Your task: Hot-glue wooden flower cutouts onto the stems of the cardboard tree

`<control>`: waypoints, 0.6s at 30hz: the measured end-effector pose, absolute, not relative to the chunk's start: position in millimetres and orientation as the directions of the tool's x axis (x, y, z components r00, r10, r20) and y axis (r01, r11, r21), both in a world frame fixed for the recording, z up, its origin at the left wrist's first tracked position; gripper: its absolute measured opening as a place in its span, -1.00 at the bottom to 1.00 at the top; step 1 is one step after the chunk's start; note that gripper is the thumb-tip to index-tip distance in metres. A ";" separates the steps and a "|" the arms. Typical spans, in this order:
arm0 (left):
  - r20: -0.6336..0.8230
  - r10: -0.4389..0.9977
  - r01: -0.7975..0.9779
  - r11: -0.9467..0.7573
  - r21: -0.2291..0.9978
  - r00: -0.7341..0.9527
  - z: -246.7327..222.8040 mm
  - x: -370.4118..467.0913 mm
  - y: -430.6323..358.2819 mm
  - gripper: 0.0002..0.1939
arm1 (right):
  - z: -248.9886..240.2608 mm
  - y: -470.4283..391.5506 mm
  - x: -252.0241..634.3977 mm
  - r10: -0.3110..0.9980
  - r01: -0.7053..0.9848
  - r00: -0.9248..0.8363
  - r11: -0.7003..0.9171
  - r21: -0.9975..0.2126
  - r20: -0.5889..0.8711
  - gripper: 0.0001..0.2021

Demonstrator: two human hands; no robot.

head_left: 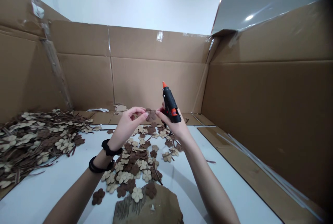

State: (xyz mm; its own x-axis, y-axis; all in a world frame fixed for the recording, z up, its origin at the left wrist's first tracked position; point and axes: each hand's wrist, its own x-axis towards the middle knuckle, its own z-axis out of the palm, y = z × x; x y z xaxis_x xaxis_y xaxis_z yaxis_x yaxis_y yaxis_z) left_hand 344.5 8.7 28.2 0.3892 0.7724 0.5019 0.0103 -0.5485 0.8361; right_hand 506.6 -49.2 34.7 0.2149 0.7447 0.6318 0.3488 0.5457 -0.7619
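Between my two hands, above the middle of the table, is a brown flower piece [151, 114]. My left hand [131, 119] pinches its left side between thumb and fingers. The thumb and a finger of my right hand [171, 121] close on its right side. A black glue gun [170, 102] with an orange tip pointing up is also held in my right hand; its handle is hidden behind the hand. Below, loose brown and cream flower pieces [134, 158] lie scattered on the white table [179, 182].
A large heap of finished-looking flower pieces with stems [49, 137] fills the left side. A torn cardboard piece [161, 205] lies at the near edge. Clear glue sticks [260, 165] lie at the right. Cardboard walls [156, 74] surround the table.
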 end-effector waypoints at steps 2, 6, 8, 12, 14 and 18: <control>0.485 0.782 0.027 -0.536 0.844 0.391 29.5 343.5 8.2 -0.75 | 34.9 -49.9 506.6 0.749 0.353 0.199 0.547 -0.759 0.632 -0.85; 0.454 0.787 -0.004 -0.498 0.867 0.419 31.4 343.1 6.6 -0.75 | 34.1 -49.8 507.5 0.756 0.360 0.192 0.539 -0.761 0.626 -0.84; 0.453 0.788 -0.023 -0.489 0.872 0.416 30.9 344.1 6.3 -0.75 | 33.5 -49.1 507.5 0.757 0.346 0.191 0.543 -0.765 0.625 -0.83; 0.469 0.789 -0.027 -0.500 0.865 0.397 29.1 345.7 5.9 -0.76 | 33.9 -48.1 506.2 0.767 0.310 0.178 0.551 -0.775 0.617 -0.84; 0.475 0.789 -0.030 -0.505 0.863 0.389 28.3 346.2 5.5 -0.76 | 34.5 -48.2 505.8 0.780 0.291 0.156 0.550 -0.783 0.606 -0.81; 0.479 0.787 -0.039 -0.505 0.862 0.390 26.7 347.9 4.7 -0.76 | 34.6 -48.1 506.3 0.795 0.313 0.120 0.539 -0.782 0.595 -0.75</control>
